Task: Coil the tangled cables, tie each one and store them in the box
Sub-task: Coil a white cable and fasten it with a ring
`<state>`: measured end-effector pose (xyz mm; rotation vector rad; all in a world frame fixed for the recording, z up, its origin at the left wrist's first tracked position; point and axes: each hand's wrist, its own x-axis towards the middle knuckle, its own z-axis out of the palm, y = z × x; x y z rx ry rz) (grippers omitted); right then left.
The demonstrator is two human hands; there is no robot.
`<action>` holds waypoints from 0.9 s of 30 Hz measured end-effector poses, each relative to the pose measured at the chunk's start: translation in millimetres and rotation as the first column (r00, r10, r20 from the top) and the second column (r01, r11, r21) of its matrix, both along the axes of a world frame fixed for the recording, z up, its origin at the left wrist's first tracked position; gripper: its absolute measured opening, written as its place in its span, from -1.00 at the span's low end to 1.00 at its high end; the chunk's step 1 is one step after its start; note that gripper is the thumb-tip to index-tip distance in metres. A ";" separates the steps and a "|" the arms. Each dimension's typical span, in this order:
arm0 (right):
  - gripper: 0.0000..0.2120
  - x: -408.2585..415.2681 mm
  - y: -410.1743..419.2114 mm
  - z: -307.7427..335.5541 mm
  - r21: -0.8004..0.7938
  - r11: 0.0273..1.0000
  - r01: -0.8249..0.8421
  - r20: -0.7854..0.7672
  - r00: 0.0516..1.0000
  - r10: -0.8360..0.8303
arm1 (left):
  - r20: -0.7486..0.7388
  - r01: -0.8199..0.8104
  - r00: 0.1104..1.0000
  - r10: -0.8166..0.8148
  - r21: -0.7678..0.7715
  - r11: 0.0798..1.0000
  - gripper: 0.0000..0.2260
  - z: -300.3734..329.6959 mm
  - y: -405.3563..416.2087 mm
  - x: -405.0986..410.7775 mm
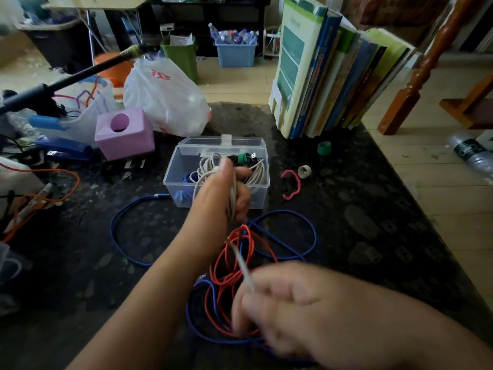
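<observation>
My left hand (226, 190) grips a coil of white cable (232, 201) just in front of the clear plastic box (262, 194). The cable's loose end (244, 265) runs down to my right hand (288, 305), which is blurred and pinches it near the bottom of the view. Inside the box lie a coiled white cable (257, 172), a blue cable and a dark cable with a green tie. A red cable (229, 276) and a long blue cable (288, 236) lie tangled on the dark table between my hands.
A pink twist tie (293, 184), a white tape ring (304, 171) and a green ring (324, 148) lie right of the box. Books (333, 76) stand at the back right. A purple box (124, 132), plastic bags (165, 97) and an orange cable (53, 188) crowd the left.
</observation>
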<state>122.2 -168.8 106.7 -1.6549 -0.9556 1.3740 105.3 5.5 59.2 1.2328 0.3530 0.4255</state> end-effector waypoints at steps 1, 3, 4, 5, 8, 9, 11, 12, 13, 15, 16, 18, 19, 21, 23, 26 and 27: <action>-0.74 6.4 -3.7 5.9 0.048 0.997 0.055 0.195 0.979 -0.064 | -0.033 0.008 0.999 -0.005 0.093 0.996 -0.42 -4.9 0.0 -0.2; -0.66 16.6 -11.2 22.1 0.188 0.980 0.072 0.594 0.786 -0.172 | -0.066 0.054 0.997 -0.042 0.187 0.981 -0.31 -13.6 -3.5 -2.7; -0.61 18.7 -13.7 25.9 0.234 0.970 0.071 0.715 0.663 -0.221 | -0.078 0.092 0.994 -0.076 0.220 0.971 -0.24 -16.8 -6.6 -4.4; -0.58 20.9 -15.5 29.0 0.279 0.956 0.092 0.757 0.591 -0.278 | -0.093 0.140 0.988 -0.120 0.259 0.956 -0.19 -18.8 -10.3 -6.4; -0.64 29.7 -16.7 25.6 0.421 0.897 0.136 0.788 0.434 -0.436 | -0.142 0.343 0.938 -0.315 0.280 0.897 -0.25 -17.5 -22.5 -9.1; -0.68 36.6 -16.7 22.7 0.479 0.864 0.159 0.775 0.387 -0.500 | -0.145 0.395 0.917 -0.370 0.226 0.890 -0.27 -14.9 -25.2 -9.7; -0.75 50.9 -16.1 17.8 0.575 0.782 0.242 0.702 0.345 -0.623 | -0.153 0.471 0.877 -0.455 0.096 0.877 -0.30 -7.8 -26.3 -10.8; -0.79 56.6 -14.8 14.0 0.610 0.739 0.286 0.647 0.358 -0.673 | -0.155 0.505 0.857 -0.492 0.054 0.862 -0.32 -4.6 -26.4 -11.3; -0.84 61.4 -12.7 8.9 0.628 0.698 0.344 0.575 0.400 -0.714 | -0.153 0.532 0.839 -0.523 0.031 0.846 -0.35 -2.2 -26.8 -11.7; -0.92 67.9 -7.0 -4.9 0.582 0.675 0.454 0.443 0.519 -0.731 | -0.127 0.559 0.823 -0.554 0.009 0.829 -0.44 3.0 -30.9 -13.2; -0.88 68.2 -3.4 -11.4 0.536 0.689 0.489 0.397 0.574 -0.716 | -0.114 0.551 0.828 -0.549 -0.011 0.834 -0.47 5.7 -34.2 -13.1; -0.69 62.9 3.5 -26.6 0.435 0.725 0.534 0.286 0.682 -0.673 | -0.093 0.509 0.852 -0.515 -0.080 0.857 -0.50 9.9 -39.2 -12.2; -0.63 57.1 7.2 -32.9 0.391 0.733 0.557 0.192 0.729 -0.657 | -0.080 0.485 0.865 -0.496 -0.122 0.866 -0.50 11.7 -41.3 -11.9; -0.56 43.9 13.9 -40.5 0.328 0.718 0.614 -0.010 0.762 -0.648 | -0.035 0.453 0.882 -0.471 -0.219 0.864 -0.52 14.0 -43.9 -11.5; -0.50 36.5 17.2 -43.8 0.321 0.683 0.656 -0.091 0.739 -0.667 | 0.040 0.453 0.884 -0.466 -0.320 0.832 -0.52 15.6 -46.1 -11.3; -0.41 35.5 15.9 -44.5 0.365 0.633 0.683 -0.087 0.702 -0.707 | 0.156 0.486 0.871 -0.466 -0.419 0.767 -0.54 17.0 -51.0 -9.6; -0.37 35.2 14.9 -43.9 0.364 0.630 0.686 -0.103 0.702 -0.705 | 0.184 0.492 0.868 -0.460 -0.437 0.753 -0.55 17.4 -52.2 -8.7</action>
